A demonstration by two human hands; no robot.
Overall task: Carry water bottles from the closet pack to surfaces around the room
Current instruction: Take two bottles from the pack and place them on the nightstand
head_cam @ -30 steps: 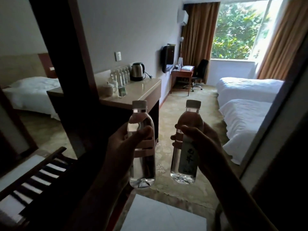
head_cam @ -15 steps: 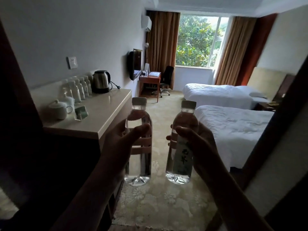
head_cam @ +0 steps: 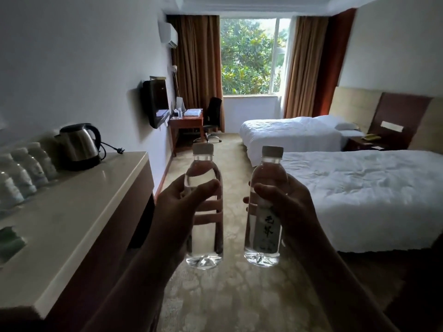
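Note:
I hold two clear water bottles upright in front of me, side by side over the carpet. My left hand [head_cam: 178,207] grips the left bottle [head_cam: 203,245] around its middle, fingers wrapped behind it and thumb in front. My right hand [head_cam: 287,207] grips the right bottle [head_cam: 263,238], whose white label with dark characters faces me. Both bottles have white caps and look full.
A cream counter [head_cam: 79,212] runs along the left wall with a steel kettle [head_cam: 79,146] and a row of several bottles [head_cam: 26,171]. Two white beds [head_cam: 359,197] stand on the right. A desk [head_cam: 187,122] and chair sit below the window ahead.
I have walked out of the entry into the room. The counter has slid to my left and the beds have come closer. Both hands keep the same grip on their bottles.

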